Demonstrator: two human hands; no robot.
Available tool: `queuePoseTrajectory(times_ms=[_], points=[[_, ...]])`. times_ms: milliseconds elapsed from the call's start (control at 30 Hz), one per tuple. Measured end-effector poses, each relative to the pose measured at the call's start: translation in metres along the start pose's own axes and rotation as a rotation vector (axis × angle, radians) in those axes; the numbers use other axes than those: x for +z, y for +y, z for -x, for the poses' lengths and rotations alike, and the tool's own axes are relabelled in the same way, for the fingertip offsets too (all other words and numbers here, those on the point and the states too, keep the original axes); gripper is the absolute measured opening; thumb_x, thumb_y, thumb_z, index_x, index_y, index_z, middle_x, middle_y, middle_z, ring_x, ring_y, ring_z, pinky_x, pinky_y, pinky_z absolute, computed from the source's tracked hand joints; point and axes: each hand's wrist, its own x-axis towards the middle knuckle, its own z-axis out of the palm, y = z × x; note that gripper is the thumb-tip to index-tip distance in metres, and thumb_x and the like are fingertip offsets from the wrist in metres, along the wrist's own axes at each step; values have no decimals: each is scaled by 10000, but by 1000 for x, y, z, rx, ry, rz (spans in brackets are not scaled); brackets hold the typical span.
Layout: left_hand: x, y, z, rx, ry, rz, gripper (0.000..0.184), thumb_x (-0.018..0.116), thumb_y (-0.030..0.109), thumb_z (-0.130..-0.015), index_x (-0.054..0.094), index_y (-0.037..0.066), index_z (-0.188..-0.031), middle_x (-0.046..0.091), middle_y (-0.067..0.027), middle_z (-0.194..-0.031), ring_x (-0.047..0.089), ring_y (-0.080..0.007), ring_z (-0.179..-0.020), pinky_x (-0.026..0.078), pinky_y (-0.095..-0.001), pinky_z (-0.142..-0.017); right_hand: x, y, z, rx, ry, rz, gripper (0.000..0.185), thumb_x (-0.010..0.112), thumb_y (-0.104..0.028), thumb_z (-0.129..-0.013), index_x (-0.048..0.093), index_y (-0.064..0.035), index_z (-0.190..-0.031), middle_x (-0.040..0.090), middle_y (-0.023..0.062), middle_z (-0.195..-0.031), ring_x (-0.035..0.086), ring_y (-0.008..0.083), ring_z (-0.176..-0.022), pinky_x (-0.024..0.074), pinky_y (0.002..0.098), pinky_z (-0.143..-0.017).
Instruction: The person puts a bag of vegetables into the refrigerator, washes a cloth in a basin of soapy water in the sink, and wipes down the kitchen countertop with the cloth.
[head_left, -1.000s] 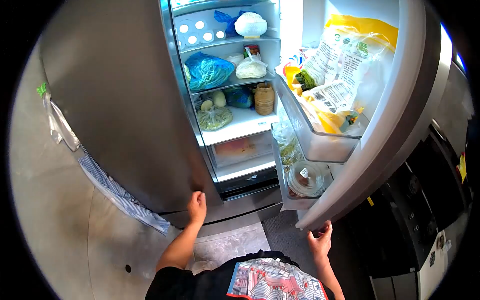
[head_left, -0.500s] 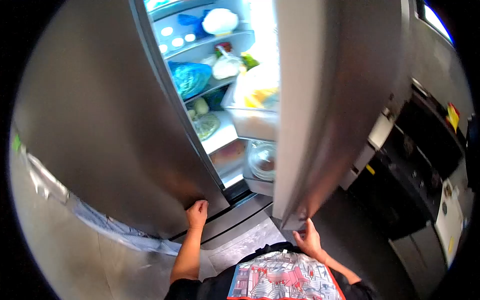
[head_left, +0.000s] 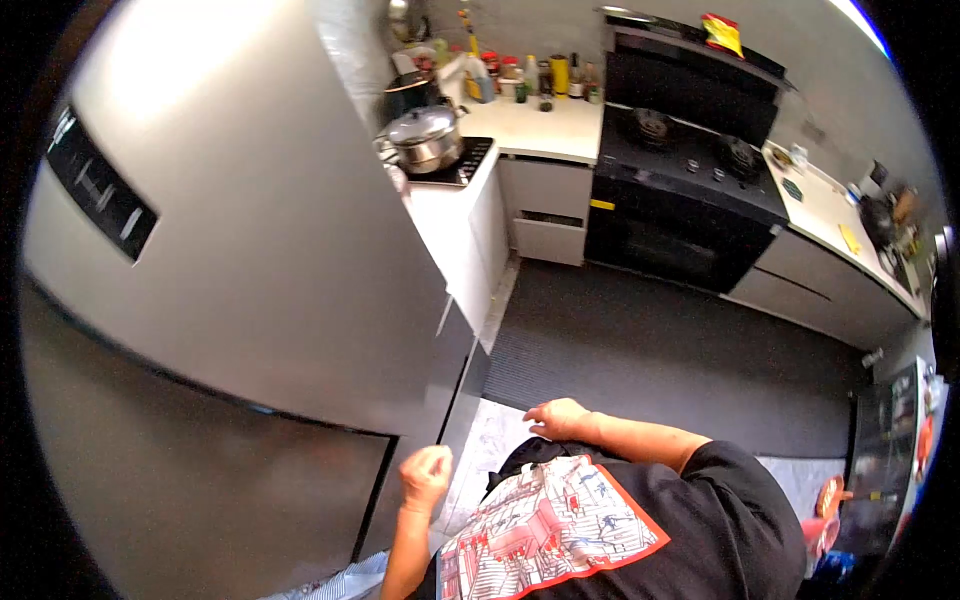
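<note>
A tall grey refrigerator fills the left side. Its right door point(head_left: 270, 230), which bears a dark display panel point(head_left: 100, 185), meets the left door point(head_left: 220, 500) along a dark seam, and the inside is hidden. My left hand point(head_left: 427, 475) is near the bottom of the doors, fingers curled in with nothing visible in them. In front of my black shirt is my right hand point(head_left: 558, 418), its fingers loosely bent and slightly apart, holding nothing. It is off the door.
Beyond the refrigerator, a lidded steel pot point(head_left: 425, 138) stands on an induction cooker point(head_left: 465, 162). Several bottles point(head_left: 560, 76) line the white counter point(head_left: 555, 130). A black gas stove point(head_left: 690, 160) stands farther right. A dark ribbed mat point(head_left: 650, 330) covers the floor.
The right refrigerator door has swung from open to closed, hiding the shelves. My right hand has let go of its lower edge. The view has turned right toward the stove.
</note>
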Motion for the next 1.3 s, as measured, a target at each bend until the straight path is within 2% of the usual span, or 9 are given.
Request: queuePoseTrajectory(times_ms=[533,733,800,867,900,1000,1067,1167,1300], points=[[-22,-100,-79,386,-136,-835,256,655,180,-719,438,106,-604,463,-72,-611,494,-269,-605,371,-402,-545,170,250,297,958,-368,-193,381,502,-347,-825,680,-91,-1043,617,153,-1149,573,304,-1094,444,403,-937],[12,-102,-79,-145,-134,-1077,230,636,159,-802,485,67,-655,491,-101,-662,530,-307,-691,431,-438,-647,141,293,307,1230,415,-393,310,535,-334,-822,686,-66,-792,680,166,-816,661,290,-762,513,404,-713],[52,-85,-88,-248,167,-1099,177,633,104,-755,491,62,-658,519,-121,-688,543,-314,-676,436,-439,-615,78,319,308,1101,715,-740,517,482,-480,-907,567,-53,-627,612,105,-630,583,163,-525,484,336,-549],[118,-93,-109,-1151,-45,-1067,139,630,166,-830,605,52,-905,647,-82,-933,605,-255,-872,472,-390,-768,-6,336,304,868,1100,-1707,511,388,-480,-967,458,-103,-628,501,41,-583,596,191,-587,487,340,-566],[150,-88,-115,-1129,-59,-1060,139,630,166,-830,605,52,-905,647,-82,-933,605,-255,-872,472,-390,-768,-55,336,309,657,1164,-1725,505,396,-474,-969,444,-111,-621,503,38,-622,604,191,-656,501,349,-639],[233,-57,-129,464,-986,-196,188,685,180,-755,598,13,-762,594,-120,-723,590,-288,-743,468,-347,-600,-217,287,344,178,1267,-1504,354,462,-388,-956,555,-68,-838,596,62,-853,606,186,-874,482,340,-828],[365,-82,-128,-1072,-902,262,233,643,228,-833,605,49,-977,609,-119,-825,608,-265,-815,497,-360,-683,-291,262,369,-315,1252,-1349,380,418,-338,-977,592,0,-974,625,109,-951,617,217,-909,482,331,-835],[415,127,-234,325,-1037,-159,224,660,249,-788,650,104,-958,641,-106,-916,604,-303,-889,484,-395,-788,-390,207,402,-773,1178,-1013,388,440,-290,-961,636,44,-943,622,174,-984,586,254,-945,451,362,-856],[513,192,-298,-74,-1180,161,222,659,152,-818,644,45,-1011,680,-103,-936,638,-157,-867,505,-307,-772,-465,188,400,-1213,1207,-948,249,565,-231,-865,644,5,-875,625,157,-869,583,263,-812,454,356,-767]])
